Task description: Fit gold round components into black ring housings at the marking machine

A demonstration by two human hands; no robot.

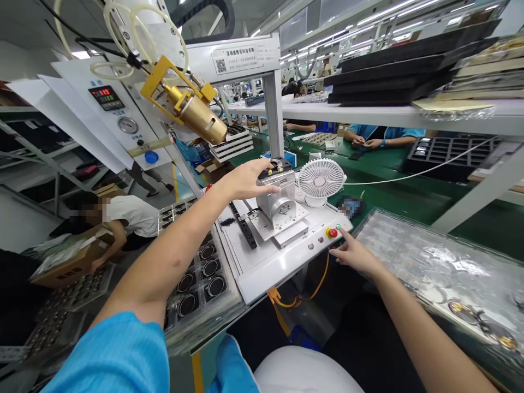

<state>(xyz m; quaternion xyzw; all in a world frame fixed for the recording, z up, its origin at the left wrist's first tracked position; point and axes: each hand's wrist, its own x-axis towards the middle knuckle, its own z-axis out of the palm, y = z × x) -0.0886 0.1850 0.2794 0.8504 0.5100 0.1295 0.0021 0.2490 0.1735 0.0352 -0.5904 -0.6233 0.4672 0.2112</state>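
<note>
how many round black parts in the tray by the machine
5 parts: three nearer the machine, two further left, in the tray; more may be hidden under the left forearm.

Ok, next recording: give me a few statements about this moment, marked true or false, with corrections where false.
The left hand rests on the metal fixture. True.
The right hand grips the red stop button. False: its index finger points at the green button beside the red stop button, and it holds nothing.
A white desk fan stands beside the fixture. True.
The tray of round black parts sits right of the machine base. False: the tray of round black parts sits left of the machine base.
</note>
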